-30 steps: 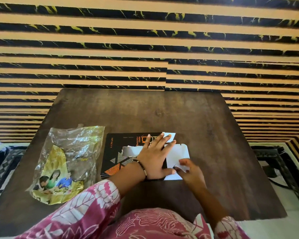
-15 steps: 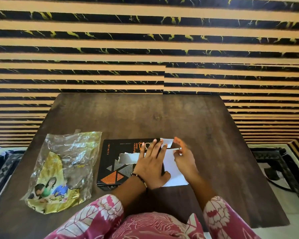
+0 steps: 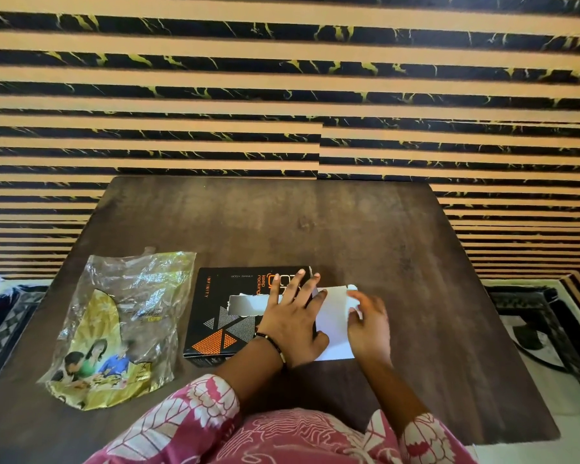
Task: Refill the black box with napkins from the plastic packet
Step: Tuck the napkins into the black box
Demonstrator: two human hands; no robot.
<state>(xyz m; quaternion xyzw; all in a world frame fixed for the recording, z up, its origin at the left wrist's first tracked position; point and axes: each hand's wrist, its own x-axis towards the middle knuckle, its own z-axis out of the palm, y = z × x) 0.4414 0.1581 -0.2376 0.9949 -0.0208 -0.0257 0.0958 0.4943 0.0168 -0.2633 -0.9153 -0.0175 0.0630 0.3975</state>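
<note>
Your left hand [image 3: 293, 321] lies flat and open on the right part of the black box [image 3: 221, 316], fingers spread, pinning it to the table [image 3: 315, 229] just below the middle of the frame. A strip of white napkin [image 3: 246, 304] shows through the slot in the lid. Your right hand [image 3: 369, 324] rests with loosely curled fingers on the white flap [image 3: 332, 323] that sticks out of the box's right end; whether it pinches the flap or only presses on it cannot be told from here.

The step in hand looks like closing that end of the box. Keep the left palm's weight on the lid so the box does not slide toward the left of the frame as you push. Fold the flap along its crease, then guide the notched edge into the opening rather than forcing it, since thin card buckles easily. Watch that no napkin catches in the fold.

The plastic packet [image 3: 121, 329] lies at lower left, flattened and seemingly empty, just beside the box.
</note>
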